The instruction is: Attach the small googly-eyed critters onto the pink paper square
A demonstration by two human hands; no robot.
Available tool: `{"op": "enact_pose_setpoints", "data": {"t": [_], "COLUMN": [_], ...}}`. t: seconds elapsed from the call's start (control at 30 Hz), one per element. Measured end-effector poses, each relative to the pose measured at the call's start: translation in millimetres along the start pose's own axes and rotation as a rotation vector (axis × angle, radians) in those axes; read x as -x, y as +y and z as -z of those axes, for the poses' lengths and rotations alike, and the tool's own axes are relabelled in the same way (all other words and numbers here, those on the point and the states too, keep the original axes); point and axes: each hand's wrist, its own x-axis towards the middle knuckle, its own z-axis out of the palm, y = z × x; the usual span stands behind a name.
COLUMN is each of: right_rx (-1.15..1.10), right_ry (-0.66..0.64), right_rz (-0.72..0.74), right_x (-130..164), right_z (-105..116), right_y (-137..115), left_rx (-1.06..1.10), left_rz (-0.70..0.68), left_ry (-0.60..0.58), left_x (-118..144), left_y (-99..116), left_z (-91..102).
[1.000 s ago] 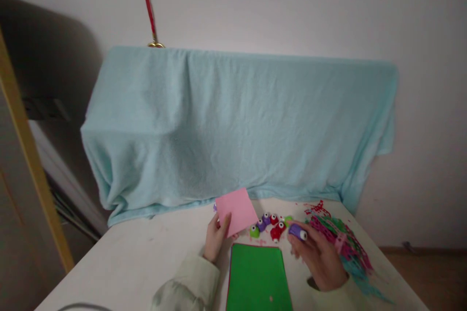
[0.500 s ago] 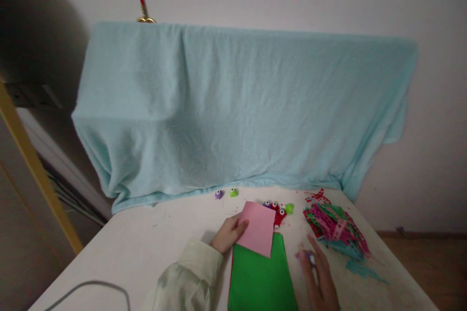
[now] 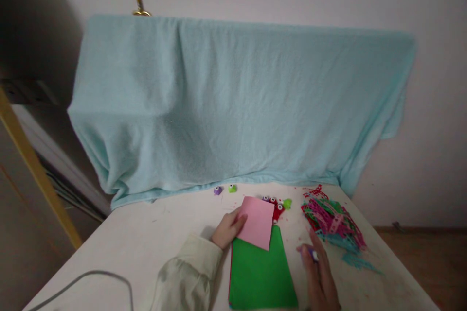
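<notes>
A pink sheet (image 3: 256, 223) is gripped along its left edge by my left hand (image 3: 228, 228), thumb on top. It covers the upper part of a green sheet (image 3: 260, 274) with a thin red edge on the table. My right hand (image 3: 316, 269) is to the right of the green sheet, closed around a small purple piece with a white eye-like spot (image 3: 309, 251). Past the pink sheet's right corner, small red eyed pieces (image 3: 278, 210) stand bunched with a light green piece (image 3: 286, 203); the pink sheet hides part of the bunch.
A tangled pile of coloured cut-out strips (image 3: 333, 223) lies at the table's right. Small purple (image 3: 218, 190) and green (image 3: 232, 188) eyed pieces stand at the back. A pale blue cloth (image 3: 248, 107) hangs behind the table. A grey cable (image 3: 91, 273) curves at front left.
The whole view has shifted, so the scene sits slightly higher in the picture. Both hands keep nearly the same places and holds, and the pink sheet has hardly moved over the green one.
</notes>
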Motion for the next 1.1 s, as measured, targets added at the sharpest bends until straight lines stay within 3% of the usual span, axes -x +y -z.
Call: {"op": "enact_pose_setpoints", "data": {"t": [0.07, 0.13, 0.2, 0.27, 0.4, 0.47, 0.53, 0.7, 0.87, 1.1], "right_rx": [-0.024, -0.065, -0.055, 0.036, 0.082, 0.027, -0.072, -0.448, -0.714, -0.703], "right_ry": [-0.008, -0.113, -0.219, -0.225, -0.269, -0.284, -0.330, -0.373, -0.391, -0.425], "right_rz": [-0.004, -0.033, -0.046, -0.027, 0.171, 0.218, 0.206, 0.016, -0.109, -0.175], "right_x": [-5, -8, -11, -18, -46, -63, -77, -103, -117, -122], "right_z": [6, 11, 16, 21, 16, 1, -19, -56, -55, -55], "right_y": [-6, -14, -29, -50, -92, -96, -83, -20, 7, 13], "left_rx": [0.029, 0.093, 0.214, 0.365, 0.499, 0.498, 0.487, 0.441, 0.376, 0.370], "left_rz": [-0.010, 0.006, 0.074, 0.163, 0.196, 0.179, 0.164, 0.135, 0.085, 0.048], "left_ry": [0.014, 0.029, 0.017, -0.024, -0.023, -0.003, 0.013, 0.084, 0.149, 0.233], "left_x": [0, 1, 1, 1, -1, -2, -4, -8, -9, -26], "left_y": [0, 0, 0, 0, 3, 6, 7, 4, -4, 8], "left_z": [-0.5, -2.2, -5.2, -8.2, -7.8, -3.6, 1.4, 9.6, 14.6, 27.2]}}
